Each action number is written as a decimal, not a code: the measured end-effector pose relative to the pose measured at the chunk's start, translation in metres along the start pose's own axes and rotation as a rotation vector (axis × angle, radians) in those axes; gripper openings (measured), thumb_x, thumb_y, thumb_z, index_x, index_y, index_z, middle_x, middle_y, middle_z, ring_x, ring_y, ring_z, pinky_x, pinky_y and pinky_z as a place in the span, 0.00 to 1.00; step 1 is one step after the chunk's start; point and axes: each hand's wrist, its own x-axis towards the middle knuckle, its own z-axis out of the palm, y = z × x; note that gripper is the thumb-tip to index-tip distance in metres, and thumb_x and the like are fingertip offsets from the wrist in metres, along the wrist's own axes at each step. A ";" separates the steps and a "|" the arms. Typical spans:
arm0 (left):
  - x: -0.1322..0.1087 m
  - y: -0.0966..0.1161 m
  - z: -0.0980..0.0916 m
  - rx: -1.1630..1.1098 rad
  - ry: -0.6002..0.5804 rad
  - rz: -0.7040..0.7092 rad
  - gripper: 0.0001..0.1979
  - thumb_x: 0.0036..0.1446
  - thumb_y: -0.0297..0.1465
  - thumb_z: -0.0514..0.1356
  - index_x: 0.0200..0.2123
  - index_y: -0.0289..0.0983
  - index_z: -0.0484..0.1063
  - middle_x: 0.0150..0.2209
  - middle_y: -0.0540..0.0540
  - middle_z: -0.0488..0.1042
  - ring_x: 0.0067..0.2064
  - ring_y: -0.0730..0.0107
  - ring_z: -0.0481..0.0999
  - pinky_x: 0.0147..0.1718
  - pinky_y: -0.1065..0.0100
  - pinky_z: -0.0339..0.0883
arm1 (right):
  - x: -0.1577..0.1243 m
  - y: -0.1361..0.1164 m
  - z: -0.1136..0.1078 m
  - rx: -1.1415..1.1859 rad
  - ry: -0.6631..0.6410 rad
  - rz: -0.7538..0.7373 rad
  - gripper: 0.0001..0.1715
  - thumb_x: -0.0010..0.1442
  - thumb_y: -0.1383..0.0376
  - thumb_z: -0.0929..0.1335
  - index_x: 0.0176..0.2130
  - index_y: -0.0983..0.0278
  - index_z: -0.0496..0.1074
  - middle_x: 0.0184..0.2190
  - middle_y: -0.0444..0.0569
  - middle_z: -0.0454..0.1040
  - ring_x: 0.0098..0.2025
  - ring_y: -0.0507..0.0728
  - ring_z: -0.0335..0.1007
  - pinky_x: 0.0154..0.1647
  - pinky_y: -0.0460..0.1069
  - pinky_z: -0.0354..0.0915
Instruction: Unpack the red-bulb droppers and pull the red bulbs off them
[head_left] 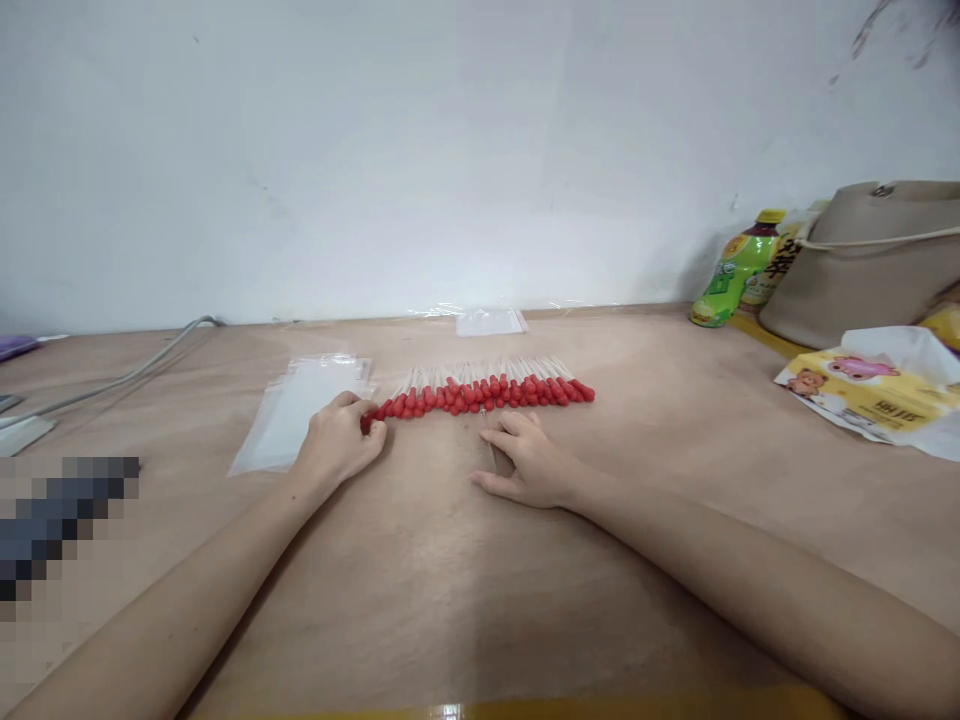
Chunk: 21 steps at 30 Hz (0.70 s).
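A row of thin pale sticks with red bulb ends, which look like droppers (pixel 480 393), lies across the wooden table, bulbs towards me. At the row's left end, my left hand (pixel 341 435) is closed, with thumb and fingers around a red-ended dropper (pixel 367 420). My right hand (pixel 529 462) rests on the table just in front of the row's middle, its thumb and fingers apart. Between them and partly beneath the hand lies a thin clear tube (pixel 490 452). Clear plastic bags (pixel 281 415) lie in a flat stack left of my left hand.
Another small pile of clear bags (pixel 491 322) lies by the wall. At the right stand a green-labelled bottle (pixel 731 270) and a beige bag (pixel 862 265), with a yellow-white package (pixel 877 385) in front. A grey cable (pixel 135 375) runs along the left.
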 end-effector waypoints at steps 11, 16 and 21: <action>0.006 0.000 0.005 -0.049 0.015 -0.068 0.10 0.46 0.34 0.53 0.29 0.36 0.70 0.34 0.45 0.70 0.34 0.64 0.72 0.37 0.65 0.65 | -0.009 0.006 -0.009 0.066 0.091 0.073 0.26 0.51 0.55 0.68 0.46 0.67 0.67 0.36 0.51 0.65 0.40 0.56 0.62 0.46 0.55 0.57; 0.008 -0.002 0.008 -0.195 0.103 -0.167 0.08 0.46 0.33 0.55 0.27 0.36 0.70 0.32 0.47 0.71 0.32 0.67 0.72 0.36 0.66 0.66 | -0.013 0.007 -0.017 0.066 0.143 0.118 0.23 0.51 0.56 0.69 0.43 0.67 0.68 0.34 0.50 0.66 0.36 0.55 0.63 0.42 0.53 0.59; 0.009 0.001 0.005 -0.340 0.261 -0.229 0.07 0.48 0.33 0.55 0.27 0.36 0.70 0.30 0.47 0.71 0.28 0.69 0.71 0.30 0.68 0.66 | -0.013 0.010 -0.015 0.050 0.181 0.110 0.19 0.52 0.57 0.68 0.41 0.65 0.68 0.32 0.49 0.67 0.36 0.55 0.64 0.40 0.53 0.60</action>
